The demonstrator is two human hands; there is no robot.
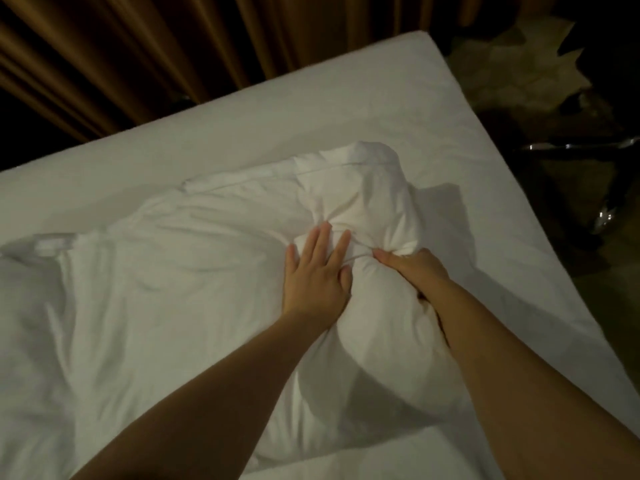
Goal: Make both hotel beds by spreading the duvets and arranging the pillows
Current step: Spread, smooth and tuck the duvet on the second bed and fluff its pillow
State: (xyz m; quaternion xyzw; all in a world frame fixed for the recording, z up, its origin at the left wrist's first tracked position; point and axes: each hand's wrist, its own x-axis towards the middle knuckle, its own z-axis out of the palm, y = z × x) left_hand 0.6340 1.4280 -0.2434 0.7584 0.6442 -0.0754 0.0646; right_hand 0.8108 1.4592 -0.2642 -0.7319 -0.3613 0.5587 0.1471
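Two grips meet on the white pillow (381, 327) at the centre of the bed (242, 116). Left grip (317, 275): fingers straight, pressing flat. Right grip (412, 268): fingers curled, clutching bunched pillow fabric. Crumpled duvet (156, 271) lies at the pillow's 9 o'clock

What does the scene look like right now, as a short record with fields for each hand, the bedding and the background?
left hand: flat, fingers straight, pressing on the bunched white bedding
right hand: gripping a gathered fold of the same bedding
bedding type: pillow or duvet, cannot tell
bed: white sheet, bedding crumpled on it
background: brown curtain behind the bed
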